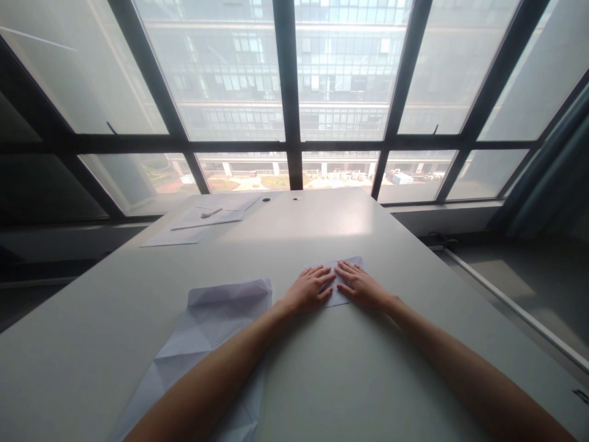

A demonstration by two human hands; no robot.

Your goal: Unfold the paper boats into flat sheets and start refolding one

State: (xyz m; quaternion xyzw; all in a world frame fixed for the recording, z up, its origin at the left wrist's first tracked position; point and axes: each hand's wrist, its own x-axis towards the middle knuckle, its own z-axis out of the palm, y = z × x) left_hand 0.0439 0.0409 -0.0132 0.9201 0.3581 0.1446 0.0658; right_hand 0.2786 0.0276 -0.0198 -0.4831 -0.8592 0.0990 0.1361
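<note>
My left hand [313, 288] lies flat with its fingers spread on the left part of a small piece of white paper [339, 299]. On the right part of that paper rests my right hand [359, 285], palm down and fingers apart. The fingertips of both hands point toward each other with a narrow gap between them. Much of the paper is hidden under the hands. A larger creased sheet of white paper [221, 313] lies to the left, partly under my left forearm.
A long white table [299, 380] runs toward tall windows. Several white sheets [177, 235] lie at its far left, with a small white object [211, 213] on top. A round dark hole [265, 200] shows near the far edge. A grey-blue curtain [538, 178] hangs at right.
</note>
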